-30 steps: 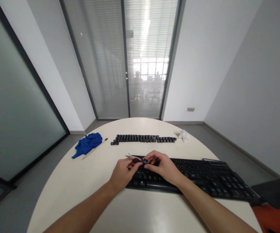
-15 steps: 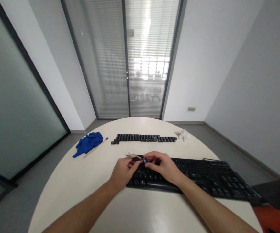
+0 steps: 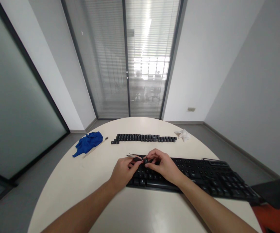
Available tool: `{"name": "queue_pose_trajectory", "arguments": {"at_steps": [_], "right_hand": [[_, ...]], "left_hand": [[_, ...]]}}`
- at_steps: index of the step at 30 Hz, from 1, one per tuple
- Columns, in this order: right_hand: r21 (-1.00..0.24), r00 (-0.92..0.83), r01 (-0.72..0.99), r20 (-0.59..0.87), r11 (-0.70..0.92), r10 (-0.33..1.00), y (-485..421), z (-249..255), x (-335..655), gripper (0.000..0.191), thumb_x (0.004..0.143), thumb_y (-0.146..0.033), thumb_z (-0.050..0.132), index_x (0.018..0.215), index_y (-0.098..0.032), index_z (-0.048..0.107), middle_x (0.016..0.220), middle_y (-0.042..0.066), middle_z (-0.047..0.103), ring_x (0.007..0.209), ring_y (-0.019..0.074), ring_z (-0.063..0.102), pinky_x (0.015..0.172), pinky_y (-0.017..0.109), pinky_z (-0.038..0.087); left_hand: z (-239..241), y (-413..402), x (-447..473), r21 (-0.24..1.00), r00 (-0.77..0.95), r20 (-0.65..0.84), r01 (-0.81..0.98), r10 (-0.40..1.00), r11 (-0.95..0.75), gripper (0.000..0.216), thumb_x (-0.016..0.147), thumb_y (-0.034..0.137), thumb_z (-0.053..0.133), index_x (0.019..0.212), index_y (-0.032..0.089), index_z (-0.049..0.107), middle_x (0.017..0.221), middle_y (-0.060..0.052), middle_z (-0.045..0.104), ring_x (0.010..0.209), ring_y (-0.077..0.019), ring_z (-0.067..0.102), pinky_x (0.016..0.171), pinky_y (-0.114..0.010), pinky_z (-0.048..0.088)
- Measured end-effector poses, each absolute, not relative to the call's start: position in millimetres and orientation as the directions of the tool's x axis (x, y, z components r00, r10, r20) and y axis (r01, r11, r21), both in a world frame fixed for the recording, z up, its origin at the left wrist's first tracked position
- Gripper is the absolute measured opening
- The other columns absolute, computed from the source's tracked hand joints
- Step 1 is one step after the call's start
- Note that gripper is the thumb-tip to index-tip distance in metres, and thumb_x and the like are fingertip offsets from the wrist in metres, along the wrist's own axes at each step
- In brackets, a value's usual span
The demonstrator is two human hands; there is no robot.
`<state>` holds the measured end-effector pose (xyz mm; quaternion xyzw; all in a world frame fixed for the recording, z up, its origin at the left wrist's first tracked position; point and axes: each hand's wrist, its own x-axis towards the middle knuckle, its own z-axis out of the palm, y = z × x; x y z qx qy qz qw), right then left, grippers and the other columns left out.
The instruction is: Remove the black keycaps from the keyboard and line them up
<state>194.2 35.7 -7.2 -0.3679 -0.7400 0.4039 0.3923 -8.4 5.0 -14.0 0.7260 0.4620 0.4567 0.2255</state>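
Note:
A black keyboard (image 3: pixel 169 185) lies on the table under both hands, with some keys off its upper rows. My left hand (image 3: pixel 121 171) is closed over the keyboard's left end. Its fingers pinch a small dark tool with thin metal wire ends (image 3: pixel 130 155), which looks like a keycap puller. Between the thumb and fingers of my right hand (image 3: pixel 165 166) is a black keycap (image 3: pixel 146 160), held just above the keyboard close to my left fingertips. The fingers partly hide both small things.
Loose black keycaps (image 3: pixel 137 138) stand in rows farther back on the round table (image 3: pixel 86 191). A blue cloth (image 3: pixel 89 143) and a thin brush (image 3: pixel 95 148) lie at the left, a crumpled white tissue (image 3: pixel 183 135) at the back right. An orange and black chair (image 3: pixel 275 216) stands at the right edge.
My right hand has shifted and turned slightly, tilting the keycap in its fingers. The left hand stays nearly still with the tool.

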Motion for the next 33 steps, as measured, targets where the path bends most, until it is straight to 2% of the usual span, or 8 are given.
{"name": "queue_pose_trajectory", "arguments": {"at_steps": [9, 13, 22, 28, 33], "right_hand": [[-0.891, -0.411, 0.242, 0.266, 0.385, 0.872, 34.1, -3.1, 193.8, 0.028, 0.074, -0.032, 0.076, 0.095, -0.019, 0.062, 0.092, 0.005, 0.071, 0.082, 0.0177, 0.066, 0.068, 0.029, 0.050], [-0.888, -0.409, 0.257, 0.257, 0.381, 0.876, 33.7, -1.7, 193.7, 0.027, 0.075, -0.031, 0.075, 0.096, -0.019, 0.064, 0.093, 0.005, 0.071, 0.081, 0.0176, 0.066, 0.067, 0.029, 0.050], [-0.857, -0.424, 0.322, 0.249, 0.402, 0.870, 32.9, 0.1, 194.9, 0.024, 0.079, -0.033, 0.073, 0.099, -0.020, 0.071, 0.088, 0.004, 0.072, 0.077, 0.0174, 0.064, 0.069, 0.029, 0.049], [-0.854, -0.421, 0.330, 0.248, 0.402, 0.873, 33.3, 0.9, 194.8, 0.024, 0.079, -0.035, 0.073, 0.098, -0.021, 0.070, 0.087, 0.004, 0.071, 0.076, 0.0175, 0.064, 0.069, 0.029, 0.049], [-0.867, -0.416, 0.307, 0.250, 0.393, 0.874, 34.4, -1.5, 194.9, 0.024, 0.079, -0.035, 0.073, 0.098, -0.021, 0.068, 0.089, 0.004, 0.071, 0.080, 0.0181, 0.065, 0.070, 0.029, 0.049]], "left_hand": [[-12.9, 5.3, -9.2, 0.749, 0.174, 0.458, 0.452, 0.872, -0.484, 0.017, 0.088, 0.026, 0.060, 0.093, 0.017, 0.075, 0.091, -0.005, 0.077, 0.078, -0.0181, 0.073, 0.065, -0.024, 0.059], [-12.7, 2.9, -11.1, 0.681, 0.206, 0.511, 0.495, 0.834, -0.539, 0.015, 0.087, 0.023, 0.061, 0.093, 0.017, 0.074, 0.087, -0.004, 0.077, 0.071, -0.0155, 0.071, 0.066, -0.023, 0.058], [-10.8, 0.2, -15.8, 0.563, 0.348, 0.545, 0.522, 0.763, -0.641, 0.015, 0.086, 0.022, 0.059, 0.093, 0.020, 0.072, 0.089, -0.002, 0.076, 0.072, -0.0145, 0.069, 0.069, -0.024, 0.054], [-6.2, -1.4, -16.0, 0.529, 0.356, 0.552, 0.550, 0.754, -0.647, 0.016, 0.086, 0.021, 0.058, 0.093, 0.020, 0.072, 0.085, -0.002, 0.076, 0.067, -0.0147, 0.068, 0.067, -0.024, 0.053], [-4.8, -2.5, -17.3, 0.511, 0.404, 0.557, 0.522, 0.726, -0.683, 0.016, 0.086, 0.020, 0.057, 0.094, 0.020, 0.071, 0.088, -0.002, 0.076, 0.072, -0.0149, 0.069, 0.069, -0.024, 0.054]]}}
